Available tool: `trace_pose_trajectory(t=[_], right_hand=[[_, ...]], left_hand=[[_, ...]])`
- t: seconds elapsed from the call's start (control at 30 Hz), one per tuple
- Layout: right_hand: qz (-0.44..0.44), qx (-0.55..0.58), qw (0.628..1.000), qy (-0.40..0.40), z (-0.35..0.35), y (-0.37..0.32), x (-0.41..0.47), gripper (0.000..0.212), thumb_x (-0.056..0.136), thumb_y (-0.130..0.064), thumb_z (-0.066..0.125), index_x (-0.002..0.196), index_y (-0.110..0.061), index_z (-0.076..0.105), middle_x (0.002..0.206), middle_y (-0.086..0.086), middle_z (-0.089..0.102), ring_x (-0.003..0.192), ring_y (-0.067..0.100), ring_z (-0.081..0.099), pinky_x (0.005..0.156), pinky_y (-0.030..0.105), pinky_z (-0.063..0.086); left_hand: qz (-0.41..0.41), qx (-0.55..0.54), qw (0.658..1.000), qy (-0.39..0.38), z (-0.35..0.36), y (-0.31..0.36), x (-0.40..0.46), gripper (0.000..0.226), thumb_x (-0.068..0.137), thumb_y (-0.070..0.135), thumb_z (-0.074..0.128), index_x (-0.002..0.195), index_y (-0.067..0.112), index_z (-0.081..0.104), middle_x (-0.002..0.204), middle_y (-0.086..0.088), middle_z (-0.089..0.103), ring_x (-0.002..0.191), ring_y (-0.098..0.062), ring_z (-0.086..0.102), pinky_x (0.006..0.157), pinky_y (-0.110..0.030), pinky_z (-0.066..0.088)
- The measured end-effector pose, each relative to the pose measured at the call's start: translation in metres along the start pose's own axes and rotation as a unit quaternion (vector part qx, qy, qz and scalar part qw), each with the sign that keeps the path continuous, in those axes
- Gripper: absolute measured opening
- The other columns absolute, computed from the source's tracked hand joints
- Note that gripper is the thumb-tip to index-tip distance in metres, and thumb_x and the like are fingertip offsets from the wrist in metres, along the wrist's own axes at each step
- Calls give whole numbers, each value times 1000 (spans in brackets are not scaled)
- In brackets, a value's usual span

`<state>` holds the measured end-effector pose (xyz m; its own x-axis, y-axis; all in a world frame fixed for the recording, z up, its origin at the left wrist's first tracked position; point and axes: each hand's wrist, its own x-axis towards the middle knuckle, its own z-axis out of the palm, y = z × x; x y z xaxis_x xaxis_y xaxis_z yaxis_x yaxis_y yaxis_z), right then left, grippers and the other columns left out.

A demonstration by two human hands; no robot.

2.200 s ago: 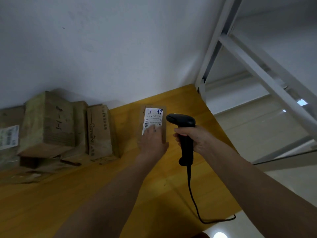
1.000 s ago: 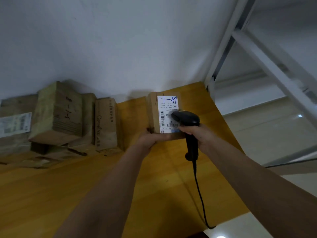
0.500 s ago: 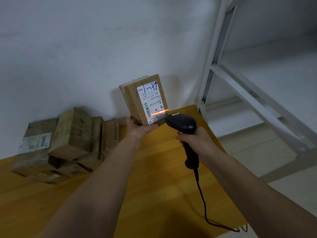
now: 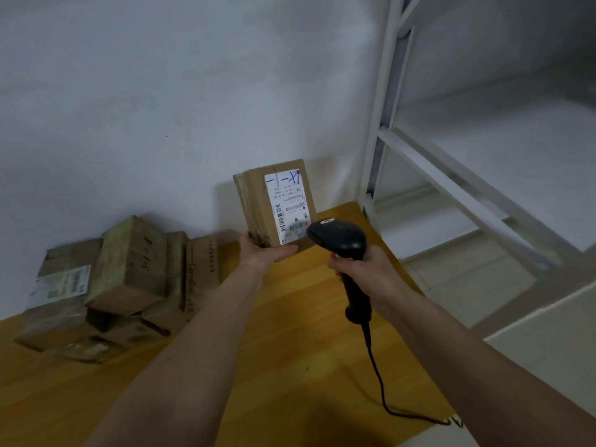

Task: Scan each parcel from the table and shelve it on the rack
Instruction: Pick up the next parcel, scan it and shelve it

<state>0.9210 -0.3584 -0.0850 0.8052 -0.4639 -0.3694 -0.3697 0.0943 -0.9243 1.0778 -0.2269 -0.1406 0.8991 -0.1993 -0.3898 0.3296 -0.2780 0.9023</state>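
Evidently scanning was in hand: the left grip [image 4: 264,253] clasped the parcel [image 4: 274,204] upright above the worktop [image 4: 290,333], the right grip [image 4: 361,269] clenched the scanner [image 4: 338,240], and shelving called for the rack [image 4: 419,156] at two o'clock.

The fine print on the parcel's label [image 4: 288,208] was too blurred to read, the scanner [image 4: 339,241] covered the parcel's lower right corner, and the frame's edges cut off the rack [image 4: 458,175].
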Motion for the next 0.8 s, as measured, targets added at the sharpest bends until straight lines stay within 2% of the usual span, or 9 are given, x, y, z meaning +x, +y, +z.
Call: trace_pose_trajectory(t=[0.1,0.17,0.23,0.3,0.37,0.4,0.5,0.63,0.8], right_hand=[[34,21,999,27,-4,13,-2,19,80,-7,69,96,3,66,77,12,57,75,22,53,73,34,43],[55,28,997,48,-10,25,-7,17,80,-7,70,95,0,66,77,12,57,75,22,54,73,34,44],[75,31,994,69,-17,38,-12,20,79,-6,70,96,2,65,79,14,56,75,24,54,71,35,43],[92,31,991,90,-25,51,-19,23,78,-5,71,99,4,66,80,14,58,76,25,55,70,36,44],[100,39,989,102,-32,62,-29,20,77,-4,72,96,2,67,77,14,59,73,24,56,68,36,45],[101,45,988,105,-36,66,-34,18,77,-4,72,93,2,67,75,13,59,70,23,56,67,36,45],[88,65,988,108,-47,76,-53,8,77,-4,71,83,-2,66,66,8,56,62,21,55,62,35,44],[71,86,985,129,-73,91,-89,9,76,-4,71,84,-2,67,64,7,58,63,23,58,65,36,45],[61,119,971,199,-128,115,-161,17,76,-2,72,90,5,67,71,13,59,66,23,59,65,35,48]], left_hand=[[-31,74,996,-36,16,-10,0,109,56,22,94,145,10,33,141,-8,48,129,-27,46,109,-47,40],[-60,146,983,-89,28,-19,-1,100,62,19,91,144,8,34,141,-10,47,128,-28,46,107,-43,41],[-107,246,947,-175,37,-29,-7,90,67,20,87,141,9,38,137,-10,50,124,-28,49,103,-38,44],[-137,350,890,-260,42,-38,-14,73,68,28,86,129,11,50,125,-6,56,113,-24,53,96,-34,46],[-128,400,855,-304,48,-45,-21,55,65,34,87,109,13,61,110,-1,61,98,-17,57,91,-31,49],[-114,414,848,-312,53,-46,-25,54,62,36,87,105,14,64,106,-1,64,94,-16,60,90,-32,52],[-92,425,837,-333,69,-46,-45,62,55,35,90,106,12,65,108,-7,67,98,-21,65,91,-38,55],[-70,440,826,-344,93,-48,-83,91,42,41,89,120,7,57,117,-9,64,106,-25,62,92,-41,54],[-33,429,831,-354,136,-56,-155,76,52,43,88,114,10,59,111,-4,65,99,-18,61,81,-32,56]])
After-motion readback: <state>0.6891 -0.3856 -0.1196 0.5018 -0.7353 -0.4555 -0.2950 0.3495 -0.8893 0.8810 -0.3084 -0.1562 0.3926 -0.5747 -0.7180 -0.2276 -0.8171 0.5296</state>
